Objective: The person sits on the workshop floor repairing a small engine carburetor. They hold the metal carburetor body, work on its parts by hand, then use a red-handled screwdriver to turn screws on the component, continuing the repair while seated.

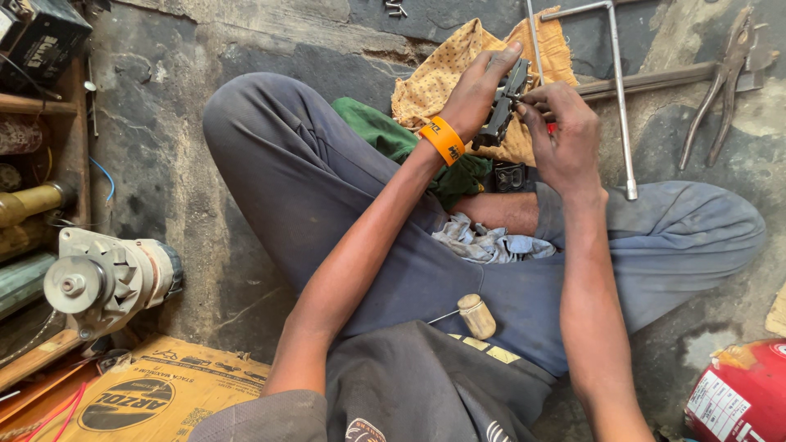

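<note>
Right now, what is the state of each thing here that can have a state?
Left hand: closed around the dark part.
Right hand: fingertips pinched at the part.
Dark part: held up between both hands.
Pliers: lying on the floor, handles apart.
Screwdriver: resting on the lap, unheld.
Yellow cloth: spread crumpled on the floor.
Alternator: lying on its side.

Person sits cross-legged on concrete floor (pixel 205 205). Upper centre of frame: left hand (pixel 479 94) grips a small dark metal part (pixel 503 106), right hand (pixel 561 135) pinches at it from the side. Orange wristband (pixel 443 139) on left wrist. Yellow dotted cloth (pixel 442 74) and green rag (pixel 385 135) behind the hands. Wooden-handled tool (pixel 475 315) on lap, centre. Pliers (pixel 725 82) upper right, bent steel rod (pixel 618 90) beside them. Alternator (pixel 106 278) left edge, red canister (pixel 737 393) lower right.
</note>
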